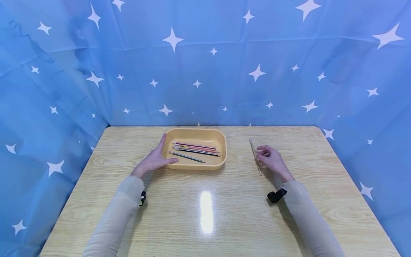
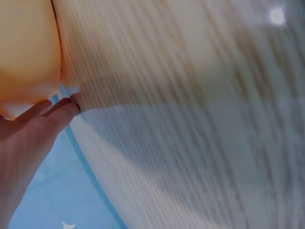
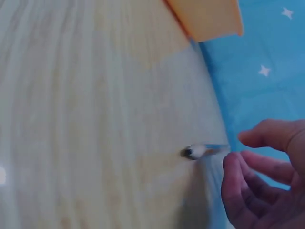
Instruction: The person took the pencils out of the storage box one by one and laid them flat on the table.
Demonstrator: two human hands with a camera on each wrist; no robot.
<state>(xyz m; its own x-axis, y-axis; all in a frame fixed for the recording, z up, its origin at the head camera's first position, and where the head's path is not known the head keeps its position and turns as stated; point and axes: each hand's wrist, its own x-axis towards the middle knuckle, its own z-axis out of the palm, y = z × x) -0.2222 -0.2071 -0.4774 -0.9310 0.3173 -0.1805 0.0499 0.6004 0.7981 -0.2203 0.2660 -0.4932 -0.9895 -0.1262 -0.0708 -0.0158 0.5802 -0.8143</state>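
Note:
In the head view, my left hand [image 1: 155, 157] rests against the left end of a yellow-tan tray [image 1: 223, 157], its fingers along the outer wall and its thumb over the near-left rim. Several pencils [image 1: 196, 150] lie in the tray, one dark teal pencil [image 1: 187, 157] apart from the rest. To the right of the tray, my right hand [image 1: 271, 159] is beside a tan pencil [image 1: 252, 147] on the table. The right wrist view shows a gap between thumb and bent fingers, with the pencil's end [image 3: 202, 151] just past them. Whether the fingertips touch it I cannot tell.
The wood-grain table [image 1: 237, 214] runs back to a blue curtain with white stars [image 1: 199, 60], which also hangs at both sides. A bright light reflection [image 1: 206, 212] shows on the tabletop. A black wrist device [image 1: 277, 195] sits at the right cuff.

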